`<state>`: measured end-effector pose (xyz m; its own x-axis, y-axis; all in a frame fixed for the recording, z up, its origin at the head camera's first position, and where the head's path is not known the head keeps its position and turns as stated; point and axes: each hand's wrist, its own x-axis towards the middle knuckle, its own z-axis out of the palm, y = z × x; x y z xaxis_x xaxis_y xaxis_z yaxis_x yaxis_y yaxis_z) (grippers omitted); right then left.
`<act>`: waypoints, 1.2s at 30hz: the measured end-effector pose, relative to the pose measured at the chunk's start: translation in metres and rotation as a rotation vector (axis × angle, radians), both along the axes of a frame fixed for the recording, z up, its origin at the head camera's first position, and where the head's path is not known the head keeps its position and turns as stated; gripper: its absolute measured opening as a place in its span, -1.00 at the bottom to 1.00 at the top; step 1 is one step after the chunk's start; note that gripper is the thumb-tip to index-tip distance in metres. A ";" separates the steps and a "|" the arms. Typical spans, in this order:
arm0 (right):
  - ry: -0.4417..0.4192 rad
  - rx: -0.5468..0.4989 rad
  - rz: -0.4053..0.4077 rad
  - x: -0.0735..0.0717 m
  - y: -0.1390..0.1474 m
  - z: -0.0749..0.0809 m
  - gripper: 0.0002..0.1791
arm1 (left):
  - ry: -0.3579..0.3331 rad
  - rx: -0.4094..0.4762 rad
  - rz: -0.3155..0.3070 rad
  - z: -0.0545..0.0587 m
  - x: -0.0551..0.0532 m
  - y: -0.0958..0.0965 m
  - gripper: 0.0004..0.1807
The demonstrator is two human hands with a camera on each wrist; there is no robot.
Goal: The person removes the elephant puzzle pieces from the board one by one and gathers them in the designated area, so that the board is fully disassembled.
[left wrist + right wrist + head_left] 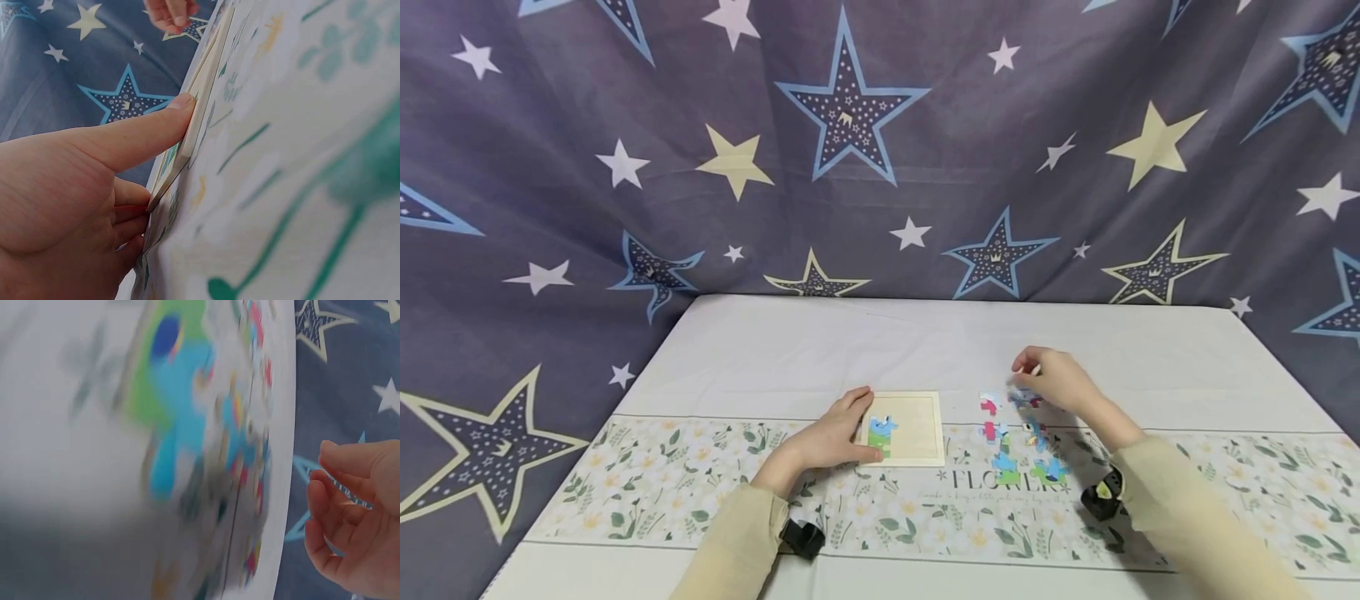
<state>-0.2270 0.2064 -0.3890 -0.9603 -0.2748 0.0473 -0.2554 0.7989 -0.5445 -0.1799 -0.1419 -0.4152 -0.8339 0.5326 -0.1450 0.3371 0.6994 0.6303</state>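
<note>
now puzzle piece [350,492] pinched between right hand [1056,382] fingertips

Two bare hands, left hand [833,437] and right hand [1056,382]. Long beige fabric sleeves [730,550] cover both forearms to the wrist. Small black wrist-mounted camera unit [802,537] under each cuff.

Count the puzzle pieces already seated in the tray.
2: a blue piece at the left side of the tray, and a green piece just below it, both beside the left hand. That hand may hide more.
</note>
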 end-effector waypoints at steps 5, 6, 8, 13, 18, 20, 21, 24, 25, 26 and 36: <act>0.001 -0.008 0.038 0.000 -0.025 0.000 -0.85 | 0.002 -0.004 -0.005 0.001 0.000 0.000 0.01; 0.003 -0.010 0.044 0.000 -0.030 0.000 -0.85 | 0.003 -0.005 -0.005 0.001 0.000 0.000 0.01; 0.000 -0.018 0.053 0.002 -0.040 0.000 -0.84 | 0.004 -0.004 -0.005 0.001 0.000 0.001 0.01; -0.009 -0.044 0.079 0.006 -0.061 0.002 -0.84 | 0.001 0.003 -0.001 0.001 0.001 0.001 0.01; -0.008 -0.042 0.103 0.008 -0.079 0.002 -0.84 | 0.001 0.004 0.000 0.001 0.000 0.002 0.01; -0.005 -0.038 0.115 0.009 -0.086 0.001 -0.84 | 0.001 0.004 0.000 0.000 0.000 0.002 0.00; -0.001 -0.035 0.121 0.010 -0.089 0.000 -0.84 | 0.000 0.004 0.002 0.000 0.000 0.002 0.00; -0.004 -0.034 0.137 0.012 -0.098 -0.002 -0.83 | -0.002 0.003 0.005 0.000 0.000 0.002 0.01; -0.006 -0.033 0.141 0.013 -0.101 -0.002 -0.83 | -0.003 0.003 0.007 0.000 0.000 0.001 0.01; -0.008 -0.033 0.148 0.013 -0.104 -0.002 -0.83 | -0.004 0.003 0.008 0.000 0.000 0.001 0.01; -0.051 -0.054 0.224 0.018 -0.132 -0.001 -0.80 | -0.005 -0.010 0.008 0.000 0.000 0.000 0.01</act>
